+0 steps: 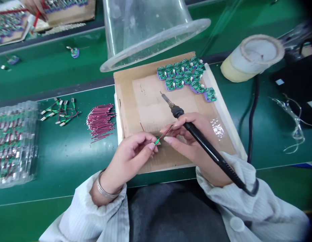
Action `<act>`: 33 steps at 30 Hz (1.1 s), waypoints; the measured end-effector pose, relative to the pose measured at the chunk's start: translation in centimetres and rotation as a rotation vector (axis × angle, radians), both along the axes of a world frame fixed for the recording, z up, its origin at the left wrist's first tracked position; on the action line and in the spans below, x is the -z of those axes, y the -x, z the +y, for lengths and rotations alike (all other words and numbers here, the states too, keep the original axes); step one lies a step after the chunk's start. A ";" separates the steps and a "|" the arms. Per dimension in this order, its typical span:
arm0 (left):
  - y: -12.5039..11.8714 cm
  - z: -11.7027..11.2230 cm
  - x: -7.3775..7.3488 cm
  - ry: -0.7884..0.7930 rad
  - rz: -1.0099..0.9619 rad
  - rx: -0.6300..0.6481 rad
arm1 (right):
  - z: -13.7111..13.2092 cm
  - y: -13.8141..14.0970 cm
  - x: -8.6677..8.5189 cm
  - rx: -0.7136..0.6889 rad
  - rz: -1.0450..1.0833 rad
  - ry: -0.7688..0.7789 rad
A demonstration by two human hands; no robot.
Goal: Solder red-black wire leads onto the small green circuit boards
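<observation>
My left hand pinches a small green wired part between thumb and fingertips. Its thin red and black wires run up toward my right fingertips, which are closed near their ends. Lying across my right hand is a black soldering iron, its tip pointing up and left over the cardboard. Whether the right fingers also grip the wires is hard to tell. Both hands are above a cardboard-lined board. On its upper right sit several green circuit boards with purple undersides.
Left of the board lie a bundle of red and black wires, loose green-and-metal parts and stacked clear trays. A wide clear funnel-like hood hangs at the back. At right are a whitish cup and a dark cable. Another person's hand works top left.
</observation>
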State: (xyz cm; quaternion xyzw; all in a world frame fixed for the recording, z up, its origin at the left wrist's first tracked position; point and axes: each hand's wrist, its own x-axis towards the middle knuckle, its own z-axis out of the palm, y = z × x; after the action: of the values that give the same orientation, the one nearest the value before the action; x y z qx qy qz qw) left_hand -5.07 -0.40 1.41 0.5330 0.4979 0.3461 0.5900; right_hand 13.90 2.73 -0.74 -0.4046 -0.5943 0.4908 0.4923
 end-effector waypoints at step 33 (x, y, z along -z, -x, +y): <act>-1.9 -0.3 1.3 -0.168 0.089 -0.126 | -0.6 0.0 0.3 0.029 0.089 0.017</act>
State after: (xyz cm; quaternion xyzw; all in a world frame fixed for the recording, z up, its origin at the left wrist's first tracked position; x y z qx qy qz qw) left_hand -3.15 -0.69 0.07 0.5631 0.5255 0.3989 0.4977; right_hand 13.87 2.11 -1.02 -0.3950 -0.5618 0.5062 0.5216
